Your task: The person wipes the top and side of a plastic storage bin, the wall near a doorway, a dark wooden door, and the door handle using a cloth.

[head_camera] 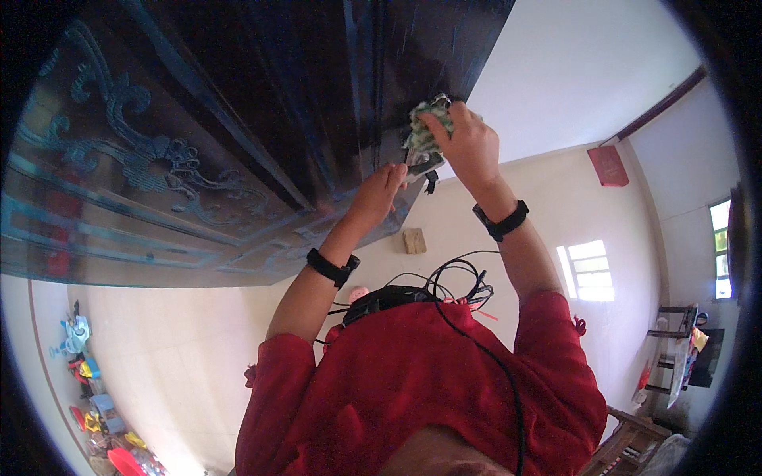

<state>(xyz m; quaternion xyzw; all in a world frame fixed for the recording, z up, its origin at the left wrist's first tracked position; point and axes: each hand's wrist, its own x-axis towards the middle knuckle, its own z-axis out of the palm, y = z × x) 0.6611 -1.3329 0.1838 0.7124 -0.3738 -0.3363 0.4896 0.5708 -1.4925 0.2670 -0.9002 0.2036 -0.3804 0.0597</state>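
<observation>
A dark carved door (238, 119) with a raised flower-and-scroll pattern stands in front of me, blue light glancing off it. Near its edge my right hand (473, 146) presses a green and white fuzzy cloth (425, 128) against the door hardware. Just below the cloth, a metal door handle (425, 166) sticks out, and my left hand (378, 193) has its thumb and fingers closed around the end of it. A small black strap-like piece (431, 182) hangs beside the handle. The cloth and my fingers hide much of the hardware.
A brown block (415, 241) rests on the pale floor (196, 339) below the door. Toys and containers (104, 410) line the left wall. At right are a red object (608, 166), a wooden rack (673, 351) and a wooden piece of furniture (634, 440). Black cables (461, 279) loop at my waist.
</observation>
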